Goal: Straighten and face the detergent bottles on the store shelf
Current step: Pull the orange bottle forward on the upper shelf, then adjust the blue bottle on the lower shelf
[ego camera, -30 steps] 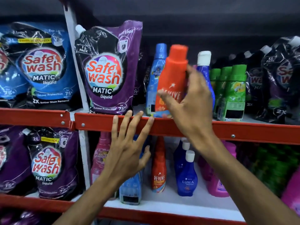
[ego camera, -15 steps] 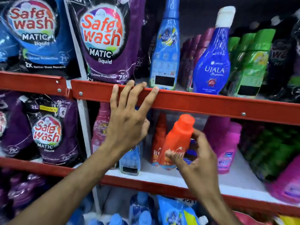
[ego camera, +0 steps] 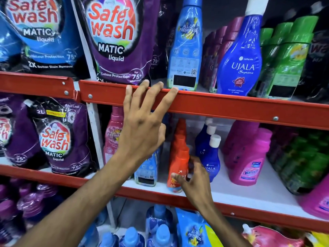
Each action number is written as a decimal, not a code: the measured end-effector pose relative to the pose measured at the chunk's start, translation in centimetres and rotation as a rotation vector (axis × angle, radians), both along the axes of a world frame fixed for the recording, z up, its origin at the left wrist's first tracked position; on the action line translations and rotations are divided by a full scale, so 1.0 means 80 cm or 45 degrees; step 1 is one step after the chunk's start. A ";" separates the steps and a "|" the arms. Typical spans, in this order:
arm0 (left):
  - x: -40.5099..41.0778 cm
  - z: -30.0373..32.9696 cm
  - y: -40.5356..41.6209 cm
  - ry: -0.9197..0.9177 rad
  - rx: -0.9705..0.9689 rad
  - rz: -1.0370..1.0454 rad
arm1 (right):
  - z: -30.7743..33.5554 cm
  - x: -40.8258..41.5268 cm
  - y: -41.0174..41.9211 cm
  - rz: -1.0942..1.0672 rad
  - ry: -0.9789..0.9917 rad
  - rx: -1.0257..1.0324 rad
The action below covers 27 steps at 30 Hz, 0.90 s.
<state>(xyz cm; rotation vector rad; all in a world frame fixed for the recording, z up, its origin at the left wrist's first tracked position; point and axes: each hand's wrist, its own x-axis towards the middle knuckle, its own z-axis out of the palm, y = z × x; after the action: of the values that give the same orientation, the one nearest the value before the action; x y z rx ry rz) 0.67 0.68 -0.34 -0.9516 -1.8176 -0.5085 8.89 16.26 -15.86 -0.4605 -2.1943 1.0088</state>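
Observation:
An orange Revive bottle [ego camera: 179,163] stands at the front of the middle shelf [ego camera: 249,195], ahead of a row of like orange bottles. My right hand [ego camera: 195,179] is closed around its lower body, covering part of the label. My left hand [ego camera: 142,129] has its fingers spread, fingertips resting on the red rail of the upper shelf [ego camera: 222,106]. Small blue Ujala bottles [ego camera: 211,157] stand just right of the orange bottle. A light blue bottle [ego camera: 147,172] stands to its left, partly hidden behind my left wrist.
The upper shelf holds Safe Wash pouches [ego camera: 115,38], a tall light blue bottle [ego camera: 186,45], a large Ujala bottle [ego camera: 242,59] and green bottles [ego camera: 288,59]. Pink Vanish bottles [ego camera: 252,157] stand on the middle shelf at right. More blue bottles [ego camera: 160,229] fill the shelf below.
My right hand carried the orange bottle from the upper shelf down to the middle shelf and set it upright before its row. The left hand stayed on the rail. The view tilted downward.

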 end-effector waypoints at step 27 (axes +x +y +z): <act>0.047 0.005 0.046 0.007 -0.043 -0.010 | 0.262 0.088 0.032 -0.761 0.288 1.173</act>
<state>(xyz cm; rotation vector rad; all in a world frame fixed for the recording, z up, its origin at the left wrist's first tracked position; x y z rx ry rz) 4.43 4.36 0.08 -0.9827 -1.8232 -0.4810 15.91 18.83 5.08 -0.4714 -1.8739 -0.2731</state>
